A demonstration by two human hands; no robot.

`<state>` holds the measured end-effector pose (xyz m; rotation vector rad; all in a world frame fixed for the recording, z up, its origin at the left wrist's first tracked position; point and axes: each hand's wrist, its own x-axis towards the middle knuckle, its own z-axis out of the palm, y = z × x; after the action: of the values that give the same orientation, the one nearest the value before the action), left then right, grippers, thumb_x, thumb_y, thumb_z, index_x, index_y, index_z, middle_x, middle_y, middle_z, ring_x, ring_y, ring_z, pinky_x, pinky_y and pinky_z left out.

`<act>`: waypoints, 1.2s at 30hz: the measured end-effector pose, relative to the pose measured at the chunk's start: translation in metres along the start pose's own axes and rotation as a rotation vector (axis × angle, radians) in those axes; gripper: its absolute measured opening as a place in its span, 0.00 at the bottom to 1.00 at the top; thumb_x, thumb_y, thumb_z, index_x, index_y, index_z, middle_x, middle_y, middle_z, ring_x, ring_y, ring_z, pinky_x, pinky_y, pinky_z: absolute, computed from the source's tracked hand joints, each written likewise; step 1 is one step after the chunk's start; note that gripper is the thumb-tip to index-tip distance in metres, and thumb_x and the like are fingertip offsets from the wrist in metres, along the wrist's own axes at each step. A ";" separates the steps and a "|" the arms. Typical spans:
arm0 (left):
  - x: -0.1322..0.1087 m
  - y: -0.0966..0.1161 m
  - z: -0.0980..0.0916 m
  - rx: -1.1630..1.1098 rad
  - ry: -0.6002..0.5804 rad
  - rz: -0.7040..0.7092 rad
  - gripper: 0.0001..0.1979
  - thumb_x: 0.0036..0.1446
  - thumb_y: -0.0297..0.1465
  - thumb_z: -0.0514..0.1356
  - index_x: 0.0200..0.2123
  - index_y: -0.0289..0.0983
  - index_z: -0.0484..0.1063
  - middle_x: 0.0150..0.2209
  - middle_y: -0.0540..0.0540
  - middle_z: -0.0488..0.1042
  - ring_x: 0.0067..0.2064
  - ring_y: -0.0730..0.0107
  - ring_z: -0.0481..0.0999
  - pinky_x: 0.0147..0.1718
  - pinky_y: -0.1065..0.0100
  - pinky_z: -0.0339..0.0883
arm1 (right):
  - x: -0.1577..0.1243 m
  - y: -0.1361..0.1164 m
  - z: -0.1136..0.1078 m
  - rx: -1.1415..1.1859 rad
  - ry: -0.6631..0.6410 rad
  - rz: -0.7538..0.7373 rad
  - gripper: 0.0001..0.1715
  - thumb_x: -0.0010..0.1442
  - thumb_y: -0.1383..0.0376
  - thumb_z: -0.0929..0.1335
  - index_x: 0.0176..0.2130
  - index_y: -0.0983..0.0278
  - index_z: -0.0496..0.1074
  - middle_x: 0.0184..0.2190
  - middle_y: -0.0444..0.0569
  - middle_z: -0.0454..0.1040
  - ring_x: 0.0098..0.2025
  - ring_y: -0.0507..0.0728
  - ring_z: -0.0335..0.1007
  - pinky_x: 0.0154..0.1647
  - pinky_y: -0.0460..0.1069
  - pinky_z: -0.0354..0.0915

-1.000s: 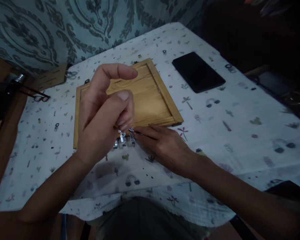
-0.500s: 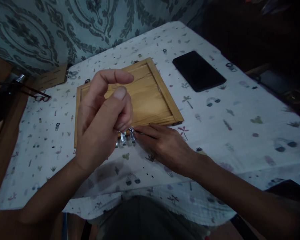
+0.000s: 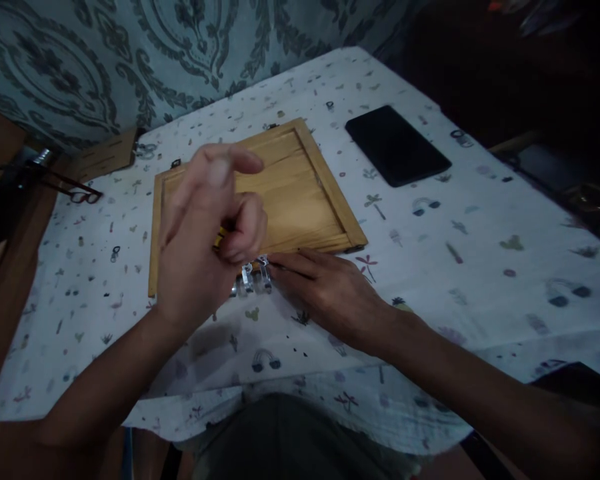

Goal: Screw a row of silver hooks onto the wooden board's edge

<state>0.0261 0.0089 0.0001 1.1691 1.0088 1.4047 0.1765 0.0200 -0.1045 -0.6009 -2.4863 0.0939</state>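
My left hand (image 3: 205,227) is raised over the near edge of a framed wooden panel (image 3: 305,200). Its fingers curl around what looks like a screwdriver (image 3: 221,239); only a bit of yellow-and-black handle shows, the rest hidden by the hand. Below the hand, a shiny metal hinge (image 3: 264,275) sits at the panel's near edge, partly covered. My right hand (image 3: 330,290) lies on the cloth against that edge, fingers pressed together with the tips at the hinge.
A black tablet (image 3: 397,145) lies right of the panel on the patterned tablecloth (image 3: 480,267). Red-framed glasses (image 3: 85,196) and a piece of cardboard (image 3: 105,157) are at the left. A patterned curtain (image 3: 180,53) hangs behind the table.
My left hand has turned: its thumb has moved up and leftward, and a bit of yellow-and-black handle now shows. My right hand, the hinge and the panel stay in place.
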 end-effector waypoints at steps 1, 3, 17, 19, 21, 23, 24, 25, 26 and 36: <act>0.002 0.001 -0.001 0.007 -0.037 -0.010 0.10 0.64 0.30 0.48 0.32 0.38 0.66 0.13 0.57 0.46 0.15 0.80 0.44 0.17 0.72 0.41 | 0.000 0.000 0.000 0.002 -0.004 0.005 0.17 0.60 0.77 0.63 0.47 0.71 0.74 0.50 0.56 0.75 0.41 0.60 0.72 0.37 0.54 0.70; 0.005 0.002 -0.002 0.023 -0.097 -0.026 0.09 0.62 0.28 0.49 0.33 0.37 0.68 0.14 0.57 0.45 0.15 0.81 0.44 0.17 0.72 0.42 | 0.001 -0.001 0.000 0.009 -0.016 0.017 0.17 0.60 0.77 0.62 0.46 0.70 0.74 0.50 0.55 0.76 0.41 0.59 0.72 0.37 0.54 0.70; 0.002 -0.008 0.008 -0.035 0.187 0.082 0.14 0.65 0.33 0.51 0.28 0.37 0.68 0.17 0.53 0.54 0.20 0.77 0.52 0.20 0.69 0.47 | 0.000 -0.001 0.000 -0.002 0.021 0.008 0.16 0.61 0.76 0.63 0.46 0.70 0.74 0.50 0.52 0.76 0.42 0.60 0.72 0.39 0.55 0.71; 0.002 -0.009 0.008 -0.046 0.142 0.071 0.14 0.65 0.31 0.49 0.28 0.37 0.67 0.16 0.55 0.52 0.18 0.79 0.48 0.18 0.71 0.43 | 0.001 -0.001 -0.001 -0.001 0.008 0.008 0.15 0.61 0.76 0.63 0.46 0.71 0.74 0.50 0.52 0.76 0.40 0.60 0.72 0.37 0.54 0.71; 0.003 -0.008 0.007 -0.028 0.075 0.055 0.13 0.65 0.30 0.49 0.29 0.37 0.66 0.15 0.56 0.48 0.17 0.80 0.44 0.17 0.72 0.40 | 0.001 -0.001 -0.002 0.004 -0.011 0.008 0.15 0.61 0.76 0.63 0.46 0.71 0.74 0.50 0.52 0.76 0.39 0.60 0.71 0.36 0.55 0.71; 0.005 -0.007 0.004 -0.006 -0.029 0.055 0.11 0.64 0.29 0.49 0.30 0.37 0.66 0.14 0.57 0.46 0.16 0.82 0.43 0.16 0.74 0.40 | 0.002 -0.002 -0.003 0.005 -0.024 0.013 0.15 0.60 0.76 0.63 0.46 0.71 0.74 0.49 0.53 0.76 0.39 0.60 0.71 0.36 0.54 0.70; 0.006 -0.006 0.002 0.001 -0.086 0.053 0.10 0.63 0.28 0.48 0.31 0.36 0.66 0.14 0.58 0.45 0.15 0.82 0.43 0.16 0.75 0.41 | 0.002 -0.002 -0.003 0.002 -0.025 0.017 0.16 0.60 0.77 0.63 0.46 0.70 0.74 0.49 0.53 0.76 0.38 0.60 0.71 0.36 0.54 0.70; 0.007 -0.005 0.000 0.013 -0.143 0.043 0.11 0.62 0.26 0.47 0.31 0.36 0.67 0.14 0.58 0.44 0.15 0.83 0.44 0.16 0.77 0.43 | 0.002 -0.002 -0.002 0.000 -0.022 0.020 0.16 0.60 0.77 0.63 0.46 0.70 0.74 0.49 0.52 0.76 0.39 0.60 0.71 0.36 0.54 0.70; 0.009 -0.004 -0.003 0.024 -0.196 0.028 0.11 0.61 0.25 0.46 0.33 0.36 0.68 0.15 0.58 0.44 0.14 0.84 0.44 0.16 0.78 0.45 | 0.002 -0.002 -0.002 0.000 -0.016 0.020 0.16 0.60 0.77 0.63 0.46 0.70 0.74 0.49 0.52 0.76 0.39 0.60 0.71 0.36 0.54 0.70; 0.016 0.004 -0.021 0.119 -0.662 -0.096 0.12 0.61 0.28 0.50 0.41 0.38 0.73 0.16 0.57 0.51 0.14 0.83 0.50 0.17 0.74 0.51 | 0.000 -0.001 0.000 0.089 -0.006 0.035 0.17 0.60 0.78 0.63 0.47 0.71 0.73 0.48 0.56 0.76 0.44 0.60 0.72 0.41 0.53 0.70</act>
<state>0.0041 0.0246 0.0024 1.5123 0.6637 0.7929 0.1756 0.0191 -0.1042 -0.6076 -2.4631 0.2191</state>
